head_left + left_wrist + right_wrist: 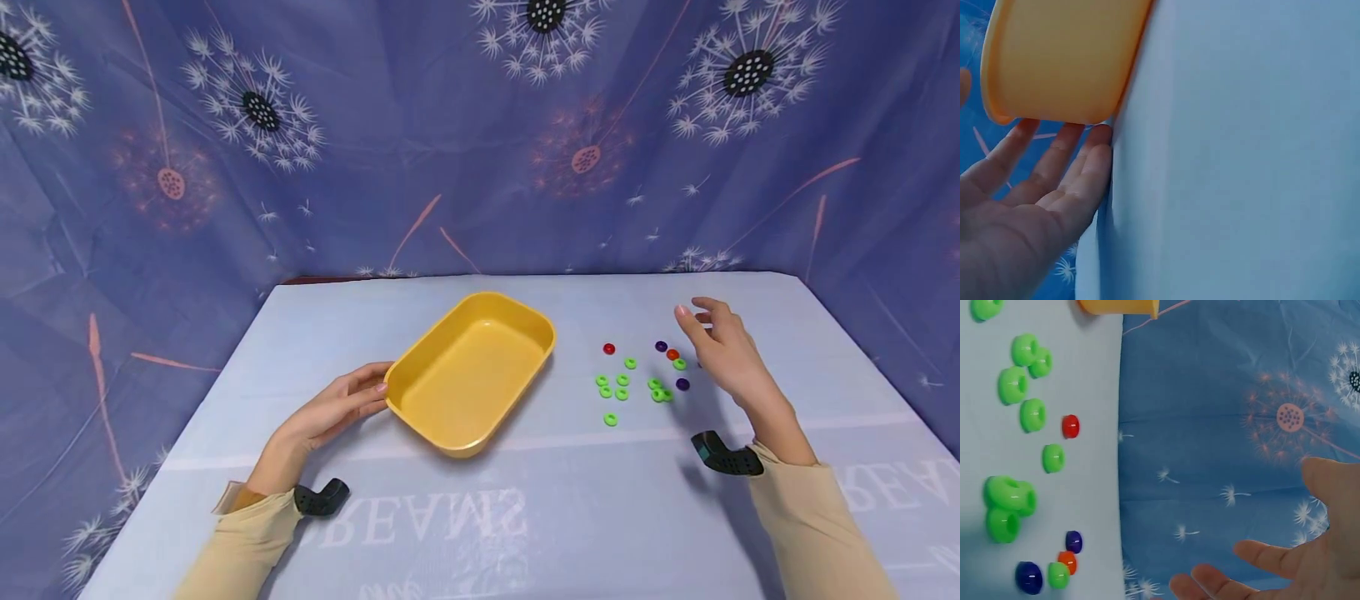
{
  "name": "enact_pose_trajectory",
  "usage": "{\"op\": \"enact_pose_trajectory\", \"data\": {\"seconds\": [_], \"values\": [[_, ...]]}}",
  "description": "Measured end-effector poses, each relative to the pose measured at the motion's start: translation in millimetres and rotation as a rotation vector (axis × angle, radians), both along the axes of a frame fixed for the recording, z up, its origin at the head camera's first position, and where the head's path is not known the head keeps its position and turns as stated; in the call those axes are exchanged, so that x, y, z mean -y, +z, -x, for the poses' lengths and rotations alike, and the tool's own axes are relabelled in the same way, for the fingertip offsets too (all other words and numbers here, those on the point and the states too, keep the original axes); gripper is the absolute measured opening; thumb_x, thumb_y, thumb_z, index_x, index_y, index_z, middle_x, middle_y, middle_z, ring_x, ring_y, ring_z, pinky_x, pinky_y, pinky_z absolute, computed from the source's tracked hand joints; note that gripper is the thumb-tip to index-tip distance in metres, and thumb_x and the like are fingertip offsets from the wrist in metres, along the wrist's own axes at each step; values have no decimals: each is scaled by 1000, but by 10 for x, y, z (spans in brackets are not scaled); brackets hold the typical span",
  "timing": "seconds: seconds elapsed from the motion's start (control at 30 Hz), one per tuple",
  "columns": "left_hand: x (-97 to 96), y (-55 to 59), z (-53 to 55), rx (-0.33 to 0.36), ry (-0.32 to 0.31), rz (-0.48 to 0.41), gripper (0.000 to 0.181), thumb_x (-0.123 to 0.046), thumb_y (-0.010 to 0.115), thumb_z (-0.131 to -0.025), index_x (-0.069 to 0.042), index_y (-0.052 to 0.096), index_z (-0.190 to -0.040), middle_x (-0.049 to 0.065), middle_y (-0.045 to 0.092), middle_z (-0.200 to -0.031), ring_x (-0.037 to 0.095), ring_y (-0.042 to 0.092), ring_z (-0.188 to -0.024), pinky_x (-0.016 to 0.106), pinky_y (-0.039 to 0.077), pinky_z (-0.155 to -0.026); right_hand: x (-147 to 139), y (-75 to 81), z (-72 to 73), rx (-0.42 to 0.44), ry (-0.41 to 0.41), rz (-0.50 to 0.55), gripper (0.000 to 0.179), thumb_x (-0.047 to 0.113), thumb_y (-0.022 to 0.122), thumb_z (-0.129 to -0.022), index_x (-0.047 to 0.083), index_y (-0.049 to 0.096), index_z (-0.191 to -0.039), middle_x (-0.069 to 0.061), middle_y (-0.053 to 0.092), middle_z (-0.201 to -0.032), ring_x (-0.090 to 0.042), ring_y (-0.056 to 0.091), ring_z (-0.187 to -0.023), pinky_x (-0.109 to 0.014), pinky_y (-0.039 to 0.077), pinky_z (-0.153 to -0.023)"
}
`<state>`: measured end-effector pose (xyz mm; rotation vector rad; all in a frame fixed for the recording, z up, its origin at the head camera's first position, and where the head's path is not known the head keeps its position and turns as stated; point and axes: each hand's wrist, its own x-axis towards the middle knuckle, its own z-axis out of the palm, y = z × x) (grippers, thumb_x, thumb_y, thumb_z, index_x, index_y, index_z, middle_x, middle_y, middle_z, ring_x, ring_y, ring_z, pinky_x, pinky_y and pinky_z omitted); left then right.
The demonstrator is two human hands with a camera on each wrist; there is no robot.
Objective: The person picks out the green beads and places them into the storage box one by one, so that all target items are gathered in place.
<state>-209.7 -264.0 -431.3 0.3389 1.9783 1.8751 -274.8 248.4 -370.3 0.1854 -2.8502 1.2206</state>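
Note:
A yellow rectangular tub [472, 375] stands angled on the table, its inside bare. My left hand [337, 408] is at its left end, straight fingertips right at the wall and the thumb by the rim; the left wrist view shows the fingers [1063, 165] reaching to the tub's outer wall [1066, 62]. Over the right part of the table hovers my right hand [722, 346], fingers loosely bent and holding nothing. Below and left of it lie scattered ring-shaped beads: several green beads [622, 380], a red bead [609, 348], an orange-red bead [672, 354] and dark purple beads [682, 384].
The table [420, 517] has a pale cloth with faint lettering. Behind it hangs a blue-purple curtain [420, 150] with dandelion prints. Black wrist devices [322, 497] sit at both cuffs. The beads lie between the tub and the right hand.

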Motion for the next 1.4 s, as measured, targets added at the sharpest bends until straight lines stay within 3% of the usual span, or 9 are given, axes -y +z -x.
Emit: {"op": "enact_pose_trajectory", "data": {"seconds": [0.23, 0.47, 0.7, 0.9, 1.03, 1.17, 1.4], "values": [[-116, -114, 85, -48, -80, -24, 55, -8, 48, -103, 4, 25, -152, 22, 34, -151, 12, 51, -126, 20, 45, -103, -197, -74, -82, 58, -54, 48, 73, 47, 30, -106, -11, 22, -150, -42, 30, -141, -55, 42, -120, -63, 42, -93], [28, -158, -69, -61, -50, -51, 52, -5, 44, -104, 0, 27, -153, -3, 46, -145, 4, 50, -127, 17, 44, -102, -71, -204, 8, 105, -78, 161, 76, 52, 35, -103, -8, 25, -148, -36, 36, -140, -49, 46, -123, -59, 44, -103], [65, -208, -134, -78, -66, -130, 49, -1, 38, -104, -8, 32, -152, -5, 49, -145, 5, 52, -126, 17, 45, -102, -223, -376, 95, 94, -140, 192, 73, 48, 51, -100, -5, 34, -147, -32, 45, -136, -47, 58, -113, -55, 50, -98], [-45, -315, -22, -113, -102, -187, 49, 3, 36, -103, -15, 39, -149, -8, 50, -144, 4, 51, -127, 16, 45, -102, -467, -492, 127, 80, -202, 162, 66, 39, 61, -97, -4, 41, -142, -30, 51, -131, -43, 66, -100, -50, 55, -90], [-39, -326, -23, -112, -91, -184, 48, 2, 36, -103, -16, 40, -148, -8, 50, -143, 3, 52, -126, 16, 45, -102, -462, -571, 181, 53, -220, 179, 61, 34, 69, -93, -3, 48, -137, -25, 59, -118, -32, 71, -85, -38, 58, -77], [-35, -317, -32, -105, -75, -175, 47, 1, 37, -104, -15, 40, -148, -8, 50, -143, 4, 52, -126, 16, 45, -101, -436, -655, 222, 10, -241, 175, 58, 33, 77, -87, 0, 56, -130, -13, 67, -98, -20, 68, -68, -28, 53, -63], [-47, -282, -47, -101, -82, -148, 48, -1, 38, -104, -8, 33, -151, -5, 49, -144, 5, 51, -127, 17, 45, -102, -416, -788, 206, 33, -272, 151, 51, 33, 81, -82, 1, 62, -117, -1, 67, -67, -17, 62, -56, -27, 48, -71]]}}
